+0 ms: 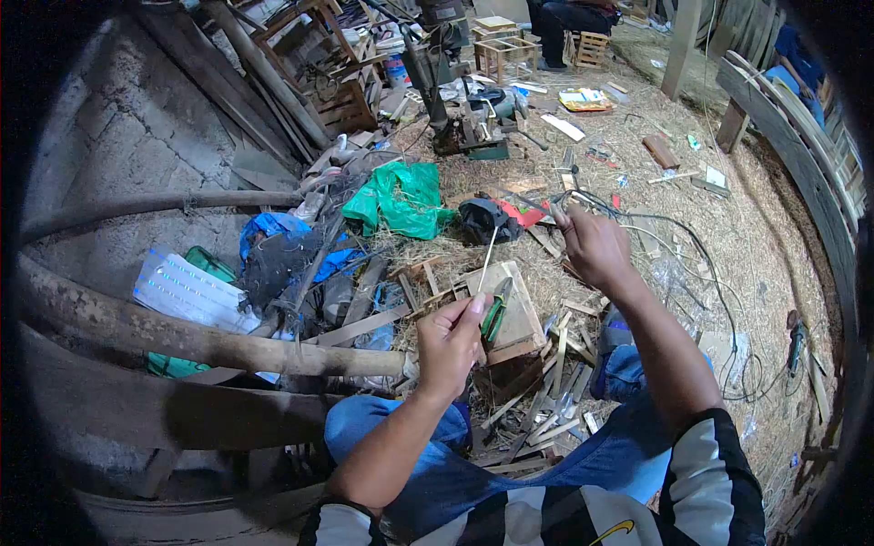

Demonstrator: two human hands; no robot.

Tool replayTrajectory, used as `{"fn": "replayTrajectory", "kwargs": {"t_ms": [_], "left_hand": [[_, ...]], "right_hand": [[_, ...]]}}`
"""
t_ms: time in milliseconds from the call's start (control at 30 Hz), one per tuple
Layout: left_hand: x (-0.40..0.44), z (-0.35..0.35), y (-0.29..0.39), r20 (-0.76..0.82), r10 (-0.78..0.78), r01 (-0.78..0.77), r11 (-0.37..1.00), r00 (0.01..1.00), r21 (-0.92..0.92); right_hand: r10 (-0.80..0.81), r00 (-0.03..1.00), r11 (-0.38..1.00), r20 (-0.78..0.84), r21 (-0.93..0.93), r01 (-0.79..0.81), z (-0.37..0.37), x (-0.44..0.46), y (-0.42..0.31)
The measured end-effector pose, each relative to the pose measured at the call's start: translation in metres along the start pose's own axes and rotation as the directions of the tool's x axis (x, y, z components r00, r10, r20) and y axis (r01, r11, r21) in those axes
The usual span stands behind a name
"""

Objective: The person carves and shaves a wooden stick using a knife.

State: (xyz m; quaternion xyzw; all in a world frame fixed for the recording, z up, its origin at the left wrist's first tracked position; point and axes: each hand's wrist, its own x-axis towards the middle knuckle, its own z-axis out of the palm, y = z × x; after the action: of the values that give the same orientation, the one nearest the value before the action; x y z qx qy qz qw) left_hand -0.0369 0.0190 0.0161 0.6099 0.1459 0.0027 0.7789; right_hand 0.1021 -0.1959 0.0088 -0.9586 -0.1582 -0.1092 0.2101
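Observation:
My left hand [451,348] is closed in a pinch on a thin pale stick [490,250], which points up and away from me. Farther forward and to the right, my right hand [594,244] grips a knife [526,202] whose blade points left. The blade and the stick are apart. Below the hands stands a wooden block [519,309], and a green-handled tool [494,318] lies on it, just right of my left hand.
A green plastic bag [401,200] and a black bag [489,221] lie ahead. Wood scraps [546,428] cover the ground between my legs. A bamboo pole [209,337] runs along the left. Black cable [701,241] lies at right. Two other people are partly visible in the background.

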Motion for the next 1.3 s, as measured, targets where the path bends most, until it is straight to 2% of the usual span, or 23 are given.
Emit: {"fn": "replayTrajectory", "kwargs": {"t_ms": [33, 100, 167, 267, 367, 433, 533, 633, 700, 733, 767, 800, 833, 867, 933, 967, 1067, 1267, 1300], "left_hand": [[0.001, -0.001, -0.001, 0.002, -0.004, 0.004, 1.0, 1.0, 0.016], [0.002, 0.001, -0.001, 0.0, -0.005, 0.005, 1.0, 1.0, 0.013], [0.002, 0.003, -0.001, 0.0, -0.008, 0.008, 1.0, 1.0, 0.012], [0.002, 0.003, 0.0, 0.014, 0.009, -0.01, 0.999, 1.0, 0.039], [0.005, -0.001, -0.009, 0.014, 0.069, -0.07, 0.992, 0.998, 0.101], [0.005, -0.002, -0.012, 0.025, 0.132, -0.134, 0.967, 0.991, 0.219], [0.0, 0.007, -0.005, 0.007, 0.175, -0.173, 0.966, 0.984, 0.194], [0.002, 0.004, -0.017, -0.008, 0.246, -0.238, 0.943, 0.969, 0.231], [-0.001, 0.005, -0.02, 0.002, 0.274, -0.266, 0.93, 0.962, 0.253], [-0.001, 0.005, -0.019, 0.012, 0.304, -0.295, 0.915, 0.953, 0.275], [-0.001, 0.005, -0.016, 0.013, 0.307, -0.298, 0.914, 0.952, 0.274], [-0.002, 0.005, -0.01, 0.018, 0.196, -0.195, 0.957, 0.98, 0.217], [-0.003, 0.005, -0.006, 0.028, 0.083, -0.086, 0.983, 0.996, 0.159], [-0.003, 0.005, -0.004, 0.024, 0.084, -0.087, 0.984, 0.996, 0.157], [-0.002, 0.005, -0.003, 0.065, -0.021, 0.017, 0.998, 0.998, 0.06], [-0.002, 0.006, -0.003, 0.067, -0.024, 0.02, 0.998, 0.997, 0.06], [-0.002, 0.005, -0.005, 0.09, 0.05, -0.057, 0.995, 0.995, 0.086], [-0.003, 0.001, 0.0, 0.165, 0.067, -0.086, 0.99, 0.984, 0.11], [-0.003, 0.001, 0.004, 0.169, 0.005, -0.016, 0.998, 0.986, 0.058]], "right_hand": [[-0.044, 0.997, 0.997, -0.06, 0.062, 0.048, -0.002, -0.005, -0.005], [-0.176, 0.982, 0.974, -0.071, 0.134, 0.184, 0.001, -0.023, -0.022], [-0.304, 0.953, 0.936, -0.024, 0.178, 0.303, 0.0, -0.037, -0.042], [-0.373, 0.928, 0.902, 0.023, 0.243, 0.357, 0.01, -0.049, -0.055], [-0.376, 0.924, 0.911, 0.076, 0.213, 0.353, 0.012, -0.051, -0.055], [-0.376, 0.924, 0.911, 0.073, 0.214, 0.353, 0.007, -0.05, -0.055], [-0.353, 0.929, 0.927, 0.111, 0.181, 0.33, 0.002, -0.048, -0.054], [-0.262, 0.964, 0.959, -0.054, 0.098, 0.266, 0.007, -0.035, -0.036], [-0.063, 0.995, 0.998, 0.08, 0.021, 0.061, 0.0, -0.018, -0.021], [-0.063, 0.995, 0.998, 0.077, 0.019, 0.061, -0.001, -0.018, -0.019], [-0.085, 0.996, 0.995, -0.003, 0.057, 0.085, -0.002, -0.018, -0.019], [-0.107, 0.991, 0.989, -0.082, 0.092, 0.115, -0.003, -0.017, -0.019], [-0.114, 0.99, 0.989, -0.08, 0.091, 0.121, -0.003, -0.02, -0.024], [-0.188, 0.977, 0.968, -0.096, 0.15, 0.201, -0.003, -0.028, -0.033], [-0.305, 0.944, 0.916, -0.126, 0.231, 0.327, 0.005, -0.042, -0.045], [-0.302, 0.945, 0.917, -0.125, 0.231, 0.324, 0.005, -0.046, -0.049], [-0.384, 0.923, 0.896, 0.032, 0.256, 0.364, 0.005, -0.054, -0.056], [-0.411, 0.911, 0.885, 0.014, 0.246, 0.395, 0.003, -0.051, -0.054], [-0.411, 0.912, 0.885, 0.013, 0.246, 0.395, 0.005, -0.049, -0.052]]}}
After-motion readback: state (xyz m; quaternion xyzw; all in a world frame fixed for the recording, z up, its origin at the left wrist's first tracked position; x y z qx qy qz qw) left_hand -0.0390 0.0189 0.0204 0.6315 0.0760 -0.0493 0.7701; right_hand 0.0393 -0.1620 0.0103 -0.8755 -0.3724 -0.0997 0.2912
